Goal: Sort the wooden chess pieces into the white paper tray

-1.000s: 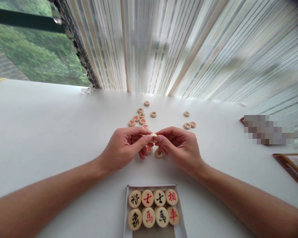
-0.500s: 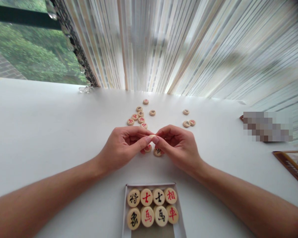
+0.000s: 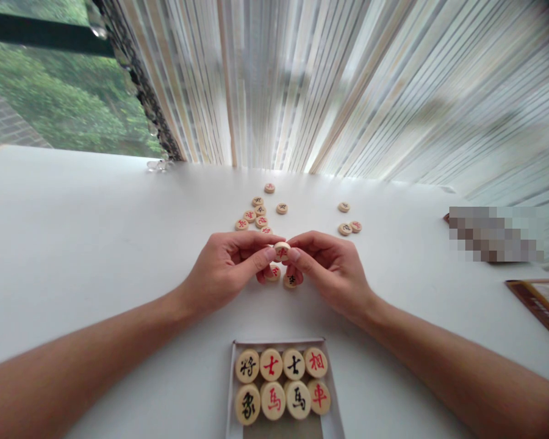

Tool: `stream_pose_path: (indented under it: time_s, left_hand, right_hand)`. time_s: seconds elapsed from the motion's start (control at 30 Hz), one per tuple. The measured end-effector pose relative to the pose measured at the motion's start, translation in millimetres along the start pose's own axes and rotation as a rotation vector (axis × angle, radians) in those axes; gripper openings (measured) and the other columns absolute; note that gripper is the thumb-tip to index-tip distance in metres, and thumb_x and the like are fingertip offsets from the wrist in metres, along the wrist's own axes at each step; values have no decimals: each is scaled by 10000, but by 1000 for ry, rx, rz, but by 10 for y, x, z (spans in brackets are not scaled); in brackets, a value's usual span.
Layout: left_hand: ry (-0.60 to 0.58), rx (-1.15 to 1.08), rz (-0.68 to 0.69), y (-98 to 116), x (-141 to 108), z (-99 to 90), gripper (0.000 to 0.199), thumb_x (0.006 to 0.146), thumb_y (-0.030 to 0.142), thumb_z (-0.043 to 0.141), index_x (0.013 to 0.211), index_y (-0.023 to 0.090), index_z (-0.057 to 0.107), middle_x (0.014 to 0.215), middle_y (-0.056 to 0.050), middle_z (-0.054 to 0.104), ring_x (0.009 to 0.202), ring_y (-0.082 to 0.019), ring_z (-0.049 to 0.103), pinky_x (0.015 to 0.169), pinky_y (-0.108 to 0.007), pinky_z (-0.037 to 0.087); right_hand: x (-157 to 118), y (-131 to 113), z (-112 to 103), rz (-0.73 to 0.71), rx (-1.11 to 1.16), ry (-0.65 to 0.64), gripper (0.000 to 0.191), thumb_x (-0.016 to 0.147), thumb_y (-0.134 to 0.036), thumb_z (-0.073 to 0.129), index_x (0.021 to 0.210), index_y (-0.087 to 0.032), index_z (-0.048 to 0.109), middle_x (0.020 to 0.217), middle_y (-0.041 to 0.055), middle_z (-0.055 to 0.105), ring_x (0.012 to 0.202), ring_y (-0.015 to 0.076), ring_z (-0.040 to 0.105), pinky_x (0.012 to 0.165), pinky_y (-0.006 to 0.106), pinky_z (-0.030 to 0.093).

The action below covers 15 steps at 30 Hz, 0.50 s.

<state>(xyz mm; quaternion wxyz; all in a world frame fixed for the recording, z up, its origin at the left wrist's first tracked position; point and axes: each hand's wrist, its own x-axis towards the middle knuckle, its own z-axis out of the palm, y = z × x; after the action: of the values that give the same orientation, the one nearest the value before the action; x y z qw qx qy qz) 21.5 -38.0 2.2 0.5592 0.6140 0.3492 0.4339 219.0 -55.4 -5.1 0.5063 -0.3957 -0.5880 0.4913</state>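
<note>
Between the fingertips of my left hand [image 3: 233, 262] and my right hand [image 3: 327, 262] is a round wooden xiangqi piece [image 3: 282, 251], its red character facing me. Both hands are closed in a pinch on its opposite edges, above the table. Just below them lie a red-marked piece [image 3: 273, 272] and a black-marked piece [image 3: 290, 279], partly covered by my fingers. Nearer to me, an open box [image 3: 231, 390] holds two rows of xiangqi pieces with red or black characters, such as the red horse piece [image 3: 273, 400].
Beyond my hands, several loose pieces lie in a cluster [image 3: 249, 216] on the white table [image 3: 119, 244]. Three more pieces [image 3: 344, 229] are farther right. A brown-edged flat item [image 3: 537, 305] is at the right edge. A striped string curtain [image 3: 274, 91] hangs behind the table.
The held piece has turned in my fingertips, so its red-marked face now shows instead of a pale edge. My hands have stayed in nearly the same place.
</note>
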Motion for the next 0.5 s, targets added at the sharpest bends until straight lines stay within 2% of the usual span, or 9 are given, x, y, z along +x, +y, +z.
stream_pose_path:
  time_s: [0.17, 0.5]
  left_hand:
    - [20, -4, -13, -17, 0, -6, 350, 876, 254, 837, 1199, 121, 814, 779, -54, 814, 609, -142, 728, 624, -247, 643]
    - [-14, -85, -43, -63, -8, -14, 425, 851, 273, 891, 1221, 91, 786, 705, -38, 785, 568, -136, 722, 581, -228, 635]
  right_hand:
    - [9, 19, -9, 4, 15, -10, 390, 857, -556, 862, 927, -181, 785, 684, 22, 756, 534, 135, 669, 479, 249, 569]
    - [20, 30, -9, 18, 64, -48, 394, 766, -540, 939, 871, -191, 789, 687, 18, 761, 544, 130, 669, 528, 244, 586]
